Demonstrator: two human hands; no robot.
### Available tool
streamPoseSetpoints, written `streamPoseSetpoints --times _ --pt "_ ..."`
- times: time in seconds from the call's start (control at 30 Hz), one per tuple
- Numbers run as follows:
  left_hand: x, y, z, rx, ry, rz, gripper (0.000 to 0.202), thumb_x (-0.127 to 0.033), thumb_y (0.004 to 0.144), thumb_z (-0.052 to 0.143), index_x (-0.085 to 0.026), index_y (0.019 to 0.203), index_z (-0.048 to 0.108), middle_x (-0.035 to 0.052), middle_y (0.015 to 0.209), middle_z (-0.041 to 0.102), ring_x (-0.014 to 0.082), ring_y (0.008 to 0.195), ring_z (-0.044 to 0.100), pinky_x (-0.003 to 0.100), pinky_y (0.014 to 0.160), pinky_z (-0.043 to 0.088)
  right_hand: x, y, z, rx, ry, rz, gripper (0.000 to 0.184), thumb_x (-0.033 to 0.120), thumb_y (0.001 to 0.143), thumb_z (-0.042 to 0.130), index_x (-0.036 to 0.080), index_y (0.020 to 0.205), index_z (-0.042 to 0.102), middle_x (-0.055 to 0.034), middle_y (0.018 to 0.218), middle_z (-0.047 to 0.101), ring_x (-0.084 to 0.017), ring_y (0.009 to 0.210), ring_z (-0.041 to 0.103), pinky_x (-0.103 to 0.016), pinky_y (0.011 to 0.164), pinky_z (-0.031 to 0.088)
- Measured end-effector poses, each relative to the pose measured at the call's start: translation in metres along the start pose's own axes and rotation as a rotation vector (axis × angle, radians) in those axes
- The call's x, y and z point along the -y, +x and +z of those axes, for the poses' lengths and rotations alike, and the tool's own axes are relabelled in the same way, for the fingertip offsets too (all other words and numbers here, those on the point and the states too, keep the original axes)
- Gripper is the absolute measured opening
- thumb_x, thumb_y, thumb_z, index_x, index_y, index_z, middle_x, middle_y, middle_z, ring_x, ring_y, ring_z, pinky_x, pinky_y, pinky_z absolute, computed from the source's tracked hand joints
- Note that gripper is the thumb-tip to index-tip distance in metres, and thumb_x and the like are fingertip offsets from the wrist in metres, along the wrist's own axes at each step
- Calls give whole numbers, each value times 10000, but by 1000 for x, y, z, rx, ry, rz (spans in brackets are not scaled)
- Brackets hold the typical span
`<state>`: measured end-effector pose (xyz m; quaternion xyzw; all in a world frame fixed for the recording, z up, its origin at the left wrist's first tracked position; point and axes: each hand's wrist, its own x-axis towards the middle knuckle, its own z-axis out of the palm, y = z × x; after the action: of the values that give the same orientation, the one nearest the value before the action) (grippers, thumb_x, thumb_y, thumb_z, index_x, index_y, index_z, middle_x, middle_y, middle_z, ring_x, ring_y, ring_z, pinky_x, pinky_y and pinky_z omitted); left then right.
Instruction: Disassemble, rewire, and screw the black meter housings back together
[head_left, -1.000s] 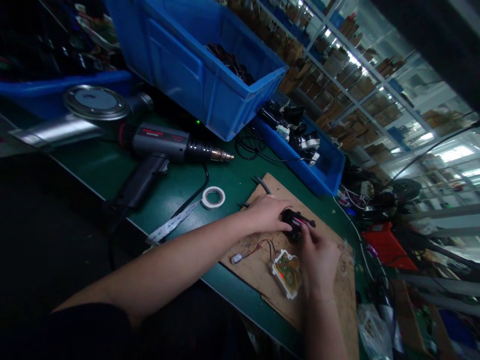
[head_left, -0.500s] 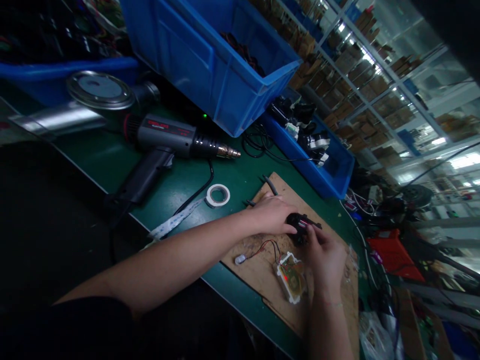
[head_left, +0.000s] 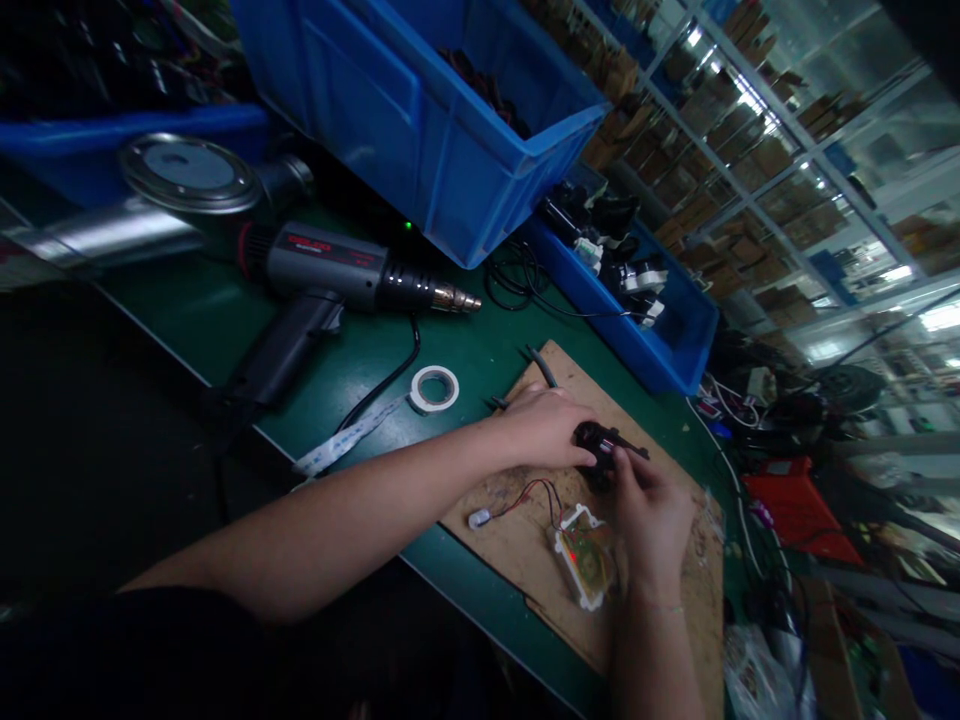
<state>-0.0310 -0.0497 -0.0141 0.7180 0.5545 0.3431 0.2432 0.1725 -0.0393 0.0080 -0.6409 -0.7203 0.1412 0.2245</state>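
My left hand (head_left: 551, 428) is closed around the left side of a black plastic part (head_left: 600, 440) over the wooden board (head_left: 517, 560). From the other side, the fingers of my right hand (head_left: 655, 515) pinch the same part near its middle, where a small shiny reddish strip shows. Much of the part is covered by my fingers. Just below lies a circuit board in a white frame (head_left: 585, 560) with a small red light lit. Red and black wires run from it to a small white connector or sensor (head_left: 478, 518).
A heat gun (head_left: 330, 270) lies on the green table (head_left: 480, 350), beside a roll of white tape (head_left: 434, 388). Behind stand a large blue bin (head_left: 420, 120) and a low blue tray (head_left: 675, 350) with black and white parts. An orange-red bin (head_left: 802, 505) is at right.
The whole view has shifted slightly. Both hands keep hold of the black part, and it looks little moved on the board.
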Motion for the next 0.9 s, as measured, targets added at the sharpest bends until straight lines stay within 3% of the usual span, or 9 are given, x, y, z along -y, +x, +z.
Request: streamPoseSetpoints --times 0.23,0.47,0.67,0.8,0.9 --pt "-1 1 4 -47 76 -36 489 -554 793 714 -242 1164 656 73 1098 729 300 1055 661 417 906 478 -8 -6 -2 -114 -106 -35 401 521 915 583 220 1072 797 -105 928 791 -312 820 747 -340 695 505" --pt "-1 1 9 8 99 58 450 -558 853 637 -294 1217 660 48 1193 707 315 1197 575 467 1001 422 -11 -8 3 -134 -57 -70 380 487 941 565 205 1049 796 -88 904 787 -265 809 735 -320 720 503" --pt "-8 1 9 53 140 73 427 -557 873 626 -308 1217 666 37 1237 697 312 1203 562 471 998 413 -9 -10 -1 -296 -214 -121 361 497 908 613 213 1027 801 -151 1084 694 -317 1058 621 -427 884 482" --pt "-13 1 12 63 162 115 368 -477 908 621 -318 1239 642 20 1374 635 296 1271 530 495 1043 360 -20 -6 3 -303 107 -17 345 472 829 717 176 981 808 -174 1169 666 -295 1131 610 -436 1010 460" --pt "-15 1 15 89 153 143 340 -423 933 608 -304 1252 621 27 1407 614 275 1289 536 499 1057 333 -26 -3 9 -207 344 146 403 492 767 769 167 1004 803 -147 1105 735 -289 1039 683 -423 969 502"
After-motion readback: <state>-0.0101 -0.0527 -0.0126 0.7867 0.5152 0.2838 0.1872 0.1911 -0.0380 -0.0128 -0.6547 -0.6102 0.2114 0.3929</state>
